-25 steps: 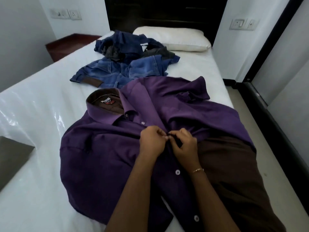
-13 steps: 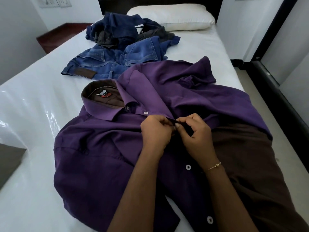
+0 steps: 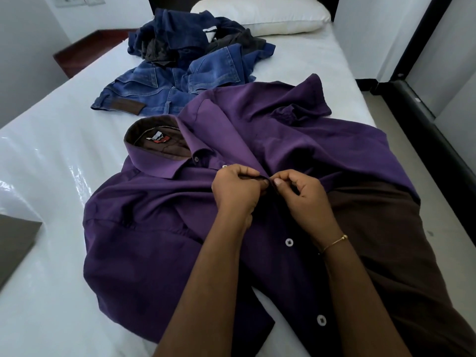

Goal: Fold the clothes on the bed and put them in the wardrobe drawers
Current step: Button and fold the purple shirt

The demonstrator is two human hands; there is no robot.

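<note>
A purple button shirt (image 3: 159,222) lies spread face up on the white bed (image 3: 51,163), collar toward the far left. My left hand (image 3: 235,191) and my right hand (image 3: 300,194) meet at the shirt's front placket, just below the collar. Both pinch the placket edges between fingertips and thumb. White buttons (image 3: 289,242) run down the front toward me. Beneath the shirt's right side lies a dark brown garment (image 3: 386,240). Farther up the bed sits a heap of blue jeans and dark clothes (image 3: 185,63).
A white pillow (image 3: 262,16) lies at the head of the bed against a dark headboard. A brown bedside table (image 3: 85,50) stands at the far left. A grey flat object (image 3: 15,243) rests at the left edge. Floor and a dark wardrobe frame (image 3: 422,119) run along the right.
The camera tipped down and closer. Both hands shifted slightly up the placket toward the collar, still pinching the fabric.
</note>
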